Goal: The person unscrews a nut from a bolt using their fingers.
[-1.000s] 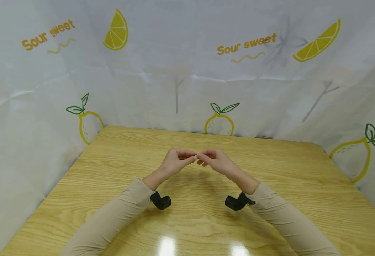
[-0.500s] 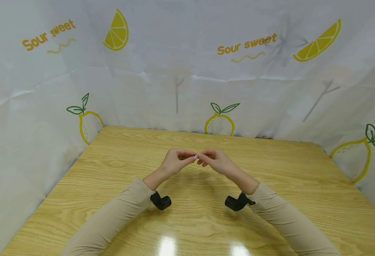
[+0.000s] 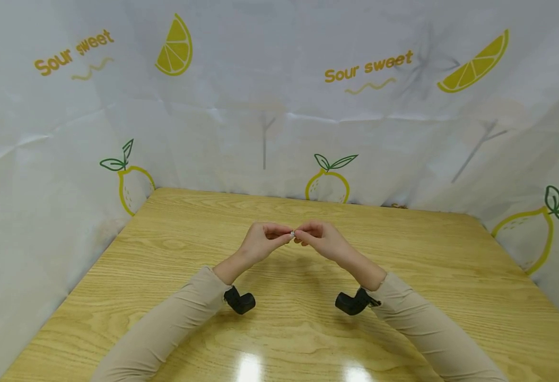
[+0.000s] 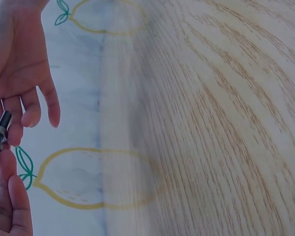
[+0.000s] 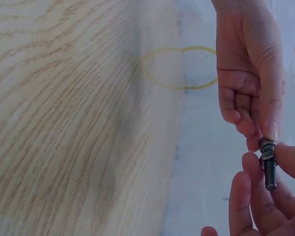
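Note:
A small metal bolt (image 5: pixel 271 180) with a nut (image 5: pixel 268 157) around its threaded shank is held between both hands, above the table. The left hand (image 3: pixel 262 241) pinches the bolt's head end between thumb and fingers, which mostly cover the head. From the other side, the right hand (image 3: pixel 325 242) has its thumb and index finger on the nut. The bolt's bare threaded end points toward the right palm in the right wrist view. In the left wrist view the dark thread tip (image 4: pixel 6 117) shows between the two hands' fingers.
The hands are over a wood-grain table (image 3: pixel 174 233). A white cloth (image 3: pixel 241 143) printed with lemons and lettering hangs around its back and sides. Dark wrist mounts (image 3: pixel 239 300) stick out below both beige sleeves (image 3: pixel 165 323).
The right hand's fingertips have shifted slightly at the nut, with its lower fingers drawn in a little. The left hand and both forearms stay nearly in place.

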Demonstrator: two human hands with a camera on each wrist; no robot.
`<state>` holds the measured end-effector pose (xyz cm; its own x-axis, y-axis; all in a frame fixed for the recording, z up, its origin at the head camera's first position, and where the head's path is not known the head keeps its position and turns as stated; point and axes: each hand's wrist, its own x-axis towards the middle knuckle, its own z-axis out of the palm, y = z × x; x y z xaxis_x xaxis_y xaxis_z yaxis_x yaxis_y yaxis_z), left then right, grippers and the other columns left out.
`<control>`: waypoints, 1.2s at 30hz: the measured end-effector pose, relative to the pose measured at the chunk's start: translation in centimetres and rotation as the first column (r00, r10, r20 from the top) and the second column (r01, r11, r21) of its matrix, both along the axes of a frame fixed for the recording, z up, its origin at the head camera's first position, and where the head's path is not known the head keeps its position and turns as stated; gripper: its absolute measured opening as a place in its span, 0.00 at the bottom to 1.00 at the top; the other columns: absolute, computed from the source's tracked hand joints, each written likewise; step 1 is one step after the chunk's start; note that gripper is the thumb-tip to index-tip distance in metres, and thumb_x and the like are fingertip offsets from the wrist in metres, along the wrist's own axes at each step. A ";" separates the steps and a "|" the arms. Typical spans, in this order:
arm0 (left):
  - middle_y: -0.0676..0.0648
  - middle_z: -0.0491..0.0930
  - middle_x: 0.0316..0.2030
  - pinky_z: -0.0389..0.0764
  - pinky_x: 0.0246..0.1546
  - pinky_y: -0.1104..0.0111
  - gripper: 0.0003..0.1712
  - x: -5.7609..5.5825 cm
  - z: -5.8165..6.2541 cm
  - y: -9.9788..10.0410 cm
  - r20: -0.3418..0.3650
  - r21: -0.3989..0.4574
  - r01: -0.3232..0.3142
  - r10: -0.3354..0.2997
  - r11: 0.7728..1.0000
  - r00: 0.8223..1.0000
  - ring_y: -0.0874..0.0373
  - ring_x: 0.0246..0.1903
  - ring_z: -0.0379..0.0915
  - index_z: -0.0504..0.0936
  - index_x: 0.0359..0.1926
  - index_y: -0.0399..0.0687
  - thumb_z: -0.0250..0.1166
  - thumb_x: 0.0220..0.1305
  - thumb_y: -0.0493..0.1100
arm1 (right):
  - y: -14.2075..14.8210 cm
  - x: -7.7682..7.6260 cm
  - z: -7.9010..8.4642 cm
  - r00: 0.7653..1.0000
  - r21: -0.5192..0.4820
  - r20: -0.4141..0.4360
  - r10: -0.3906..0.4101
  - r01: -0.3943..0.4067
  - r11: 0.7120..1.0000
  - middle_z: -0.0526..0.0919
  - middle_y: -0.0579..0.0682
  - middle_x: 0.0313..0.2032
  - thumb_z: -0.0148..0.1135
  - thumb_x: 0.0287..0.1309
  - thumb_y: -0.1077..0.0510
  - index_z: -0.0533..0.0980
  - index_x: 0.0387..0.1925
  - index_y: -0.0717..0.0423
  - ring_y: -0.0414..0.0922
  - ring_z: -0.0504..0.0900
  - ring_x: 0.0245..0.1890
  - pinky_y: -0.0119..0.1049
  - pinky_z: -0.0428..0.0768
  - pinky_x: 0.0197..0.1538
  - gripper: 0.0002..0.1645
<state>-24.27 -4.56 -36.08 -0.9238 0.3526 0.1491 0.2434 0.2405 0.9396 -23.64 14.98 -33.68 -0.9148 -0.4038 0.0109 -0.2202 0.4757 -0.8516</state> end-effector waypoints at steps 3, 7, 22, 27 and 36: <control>0.40 0.83 0.45 0.82 0.44 0.66 0.15 0.0 0.0 0.0 0.001 0.004 0.001 -0.001 1.000 1.000 0.52 0.42 0.82 0.83 0.48 0.41 0.63 0.62 0.43 | 0.0 0.0 0.0 1.000 0.002 -0.007 -0.016 0.016 1.000 0.81 0.58 0.47 0.58 0.63 0.54 0.75 0.49 0.60 0.54 0.79 0.49 0.45 0.78 0.52 0.18; 0.39 0.83 0.45 0.82 0.45 0.63 0.15 -0.1 -0.1 0.0 0.010 0.009 0.003 -0.003 1.000 1.000 0.50 0.42 0.81 0.83 0.48 0.40 0.63 0.62 0.42 | 0.0 -0.1 0.0 1.000 -0.007 -0.014 -0.017 0.016 1.000 0.79 0.59 0.49 0.61 0.60 0.55 0.74 0.51 0.60 0.53 0.79 0.49 0.43 0.79 0.51 0.19; 0.39 0.83 0.45 0.81 0.46 0.60 0.16 -0.1 -0.2 0.0 0.015 0.018 -0.002 0.002 1.000 1.000 0.48 0.43 0.81 0.82 0.48 0.40 0.63 0.62 0.42 | 0.1 0.0 -0.1 1.000 -0.013 -0.004 0.007 -0.007 1.000 0.79 0.58 0.48 0.60 0.61 0.54 0.74 0.50 0.59 0.52 0.79 0.48 0.45 0.79 0.51 0.18; 0.39 0.83 0.45 0.81 0.46 0.60 0.15 -0.1 -0.2 0.0 0.019 0.022 -0.001 0.000 1.000 1.000 0.49 0.43 0.81 0.82 0.48 0.40 0.63 0.62 0.42 | 0.0 -0.1 -0.1 1.000 -0.018 0.005 0.024 -0.024 1.000 0.79 0.61 0.49 0.56 0.64 0.51 0.73 0.51 0.59 0.56 0.78 0.49 0.51 0.77 0.54 0.19; 0.39 0.83 0.45 0.82 0.45 0.63 0.15 -0.1 -0.1 0.0 0.018 0.013 -0.011 0.010 1.000 1.000 0.50 0.43 0.81 0.83 0.48 0.40 0.63 0.62 0.43 | 0.1 -0.1 -0.2 1.000 0.001 -0.009 -0.004 0.004 1.000 0.80 0.60 0.48 0.59 0.62 0.54 0.75 0.49 0.61 0.52 0.80 0.47 0.43 0.79 0.50 0.18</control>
